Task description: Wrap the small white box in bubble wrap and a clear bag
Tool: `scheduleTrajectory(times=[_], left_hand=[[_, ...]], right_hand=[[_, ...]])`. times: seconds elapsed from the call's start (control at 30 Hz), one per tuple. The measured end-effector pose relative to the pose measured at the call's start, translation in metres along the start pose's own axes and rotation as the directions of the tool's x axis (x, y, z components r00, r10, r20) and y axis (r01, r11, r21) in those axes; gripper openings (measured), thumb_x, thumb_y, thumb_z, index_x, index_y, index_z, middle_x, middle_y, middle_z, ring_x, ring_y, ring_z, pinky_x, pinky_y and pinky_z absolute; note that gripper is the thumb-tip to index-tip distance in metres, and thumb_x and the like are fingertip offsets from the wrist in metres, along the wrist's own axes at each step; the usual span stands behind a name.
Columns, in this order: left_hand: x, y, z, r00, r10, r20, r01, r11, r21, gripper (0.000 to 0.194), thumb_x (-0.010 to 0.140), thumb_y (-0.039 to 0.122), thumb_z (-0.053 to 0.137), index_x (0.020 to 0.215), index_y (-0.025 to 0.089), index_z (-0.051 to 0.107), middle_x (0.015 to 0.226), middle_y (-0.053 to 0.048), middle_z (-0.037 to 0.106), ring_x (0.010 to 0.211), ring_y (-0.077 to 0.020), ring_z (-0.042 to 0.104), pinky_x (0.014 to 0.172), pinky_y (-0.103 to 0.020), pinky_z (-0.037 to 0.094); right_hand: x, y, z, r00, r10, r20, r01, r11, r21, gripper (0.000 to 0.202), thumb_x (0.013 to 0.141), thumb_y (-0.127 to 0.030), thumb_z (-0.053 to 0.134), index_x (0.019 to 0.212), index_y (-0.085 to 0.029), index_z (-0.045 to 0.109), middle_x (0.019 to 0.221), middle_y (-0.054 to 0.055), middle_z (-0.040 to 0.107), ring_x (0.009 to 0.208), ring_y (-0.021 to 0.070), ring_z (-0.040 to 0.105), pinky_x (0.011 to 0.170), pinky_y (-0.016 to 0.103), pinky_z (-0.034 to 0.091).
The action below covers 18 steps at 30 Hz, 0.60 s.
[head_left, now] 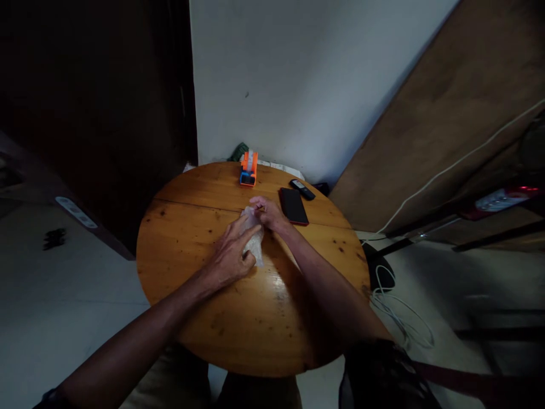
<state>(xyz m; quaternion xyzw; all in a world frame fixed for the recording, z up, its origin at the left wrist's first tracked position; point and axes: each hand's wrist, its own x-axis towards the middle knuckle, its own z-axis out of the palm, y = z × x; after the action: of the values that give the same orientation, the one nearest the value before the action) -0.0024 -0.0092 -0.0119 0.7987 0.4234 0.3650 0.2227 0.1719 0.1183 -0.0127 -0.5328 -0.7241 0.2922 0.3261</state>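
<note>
Right near the middle of the round wooden table (pixel 238 335), crinkled translucent plastic (pixel 254 245) lies under the loosely spread left hand (pixel 232 254) — the right hand (pixel 269 214) curls at its far end, whether gripping I can't tell — with an orange tape dispenser (pixel 249 161) beyond.

Plastic (pixel 254 248) is whitish, tbl (pixel 179 250) brn, dk-knotted.
</note>
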Motion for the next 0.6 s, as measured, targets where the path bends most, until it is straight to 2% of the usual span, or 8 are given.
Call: scheduleTrajectory(times=[0.07,0.13,0.23,0.33,0.4,0.5,0.6], left_hand=[[0.000,0.000,0.000,1.000,0.022,0.006,-0.022,0.999,0.033,0.057,0.071,0.011,0.055,0.126,0.018,0.068,0.150,-0.012,0.050,0.140,-0.0311,0.042,0.117,-0.049,0.037],[0.000,-0.002,0.001,0.999,0.036,0.036,-0.037,0.999,0.030,0.052,0.072,0.011,0.054,0.121,0.019,0.072,0.140,-0.011,0.060,0.133,-0.0288,0.049,0.115,-0.047,0.040],[0.000,-0.005,0.003,0.998,0.047,0.049,-0.048,0.999,0.011,0.052,0.073,0.011,0.052,0.121,0.019,0.071,0.134,-0.010,0.065,0.128,-0.0262,0.054,0.114,-0.045,0.042],[0.000,-0.006,0.004,0.998,0.049,0.032,-0.050,0.999,0.010,0.051,0.074,0.011,0.052,0.121,0.017,0.072,0.133,-0.011,0.065,0.127,-0.0259,0.054,0.113,-0.043,0.043],[0.000,-0.007,0.004,0.998,0.047,0.030,-0.048,0.999,0.012,0.051,0.073,0.011,0.052,0.120,0.016,0.072,0.133,-0.011,0.066,0.127,-0.0261,0.055,0.113,-0.043,0.043],[0.000,-0.008,0.005,0.998,0.046,0.036,-0.047,0.999,0.011,0.051,0.074,0.011,0.052,0.120,0.015,0.072,0.133,-0.012,0.065,0.127,-0.0263,0.055,0.113,-0.044,0.043],[0.001,-0.008,0.005,0.998,0.044,0.049,-0.044,0.999,0.009,0.051,0.074,0.011,0.052,0.121,0.017,0.071,0.134,-0.011,0.064,0.128,-0.0259,0.054,0.113,-0.043,0.043]], right_hand=[[-0.002,0.002,0.002,1.000,0.002,-0.017,-0.004,0.998,-0.062,0.035,0.070,-0.012,0.063,0.103,-0.019,0.068,0.085,0.000,0.070,0.080,0.0150,0.062,0.083,0.030,0.049],[-0.008,0.002,-0.002,0.996,0.003,-0.092,-0.011,0.996,-0.092,0.033,0.071,-0.017,0.067,0.104,-0.019,0.068,0.097,0.003,0.072,0.088,0.0169,0.065,0.088,0.033,0.051],[-0.020,0.000,-0.014,0.969,0.126,-0.213,-0.143,0.987,-0.068,0.029,0.077,-0.027,0.069,0.105,-0.019,0.069,0.099,0.006,0.073,0.085,0.0190,0.068,0.079,0.033,0.054],[-0.030,-0.004,-0.020,0.925,0.345,-0.162,-0.341,0.939,0.050,0.029,0.080,-0.036,0.070,0.103,-0.018,0.068,0.083,0.005,0.072,0.064,0.0183,0.066,0.055,0.028,0.050],[-0.032,-0.008,-0.018,0.902,0.419,-0.107,-0.408,0.906,0.112,0.032,0.079,-0.038,0.071,0.103,-0.017,0.067,0.077,0.005,0.070,0.056,0.0165,0.063,0.044,0.024,0.043],[-0.027,-0.014,-0.009,0.898,0.426,-0.112,-0.409,0.901,0.145,0.038,0.075,-0.031,0.074,0.108,-0.016,0.066,0.069,0.002,0.067,0.051,0.0141,0.058,0.038,0.021,0.037],[-0.019,-0.015,0.001,0.908,0.400,-0.126,-0.375,0.908,0.186,0.041,0.070,-0.024,0.074,0.109,-0.015,0.067,0.068,0.001,0.065,0.048,0.0119,0.052,0.038,0.022,0.036]])
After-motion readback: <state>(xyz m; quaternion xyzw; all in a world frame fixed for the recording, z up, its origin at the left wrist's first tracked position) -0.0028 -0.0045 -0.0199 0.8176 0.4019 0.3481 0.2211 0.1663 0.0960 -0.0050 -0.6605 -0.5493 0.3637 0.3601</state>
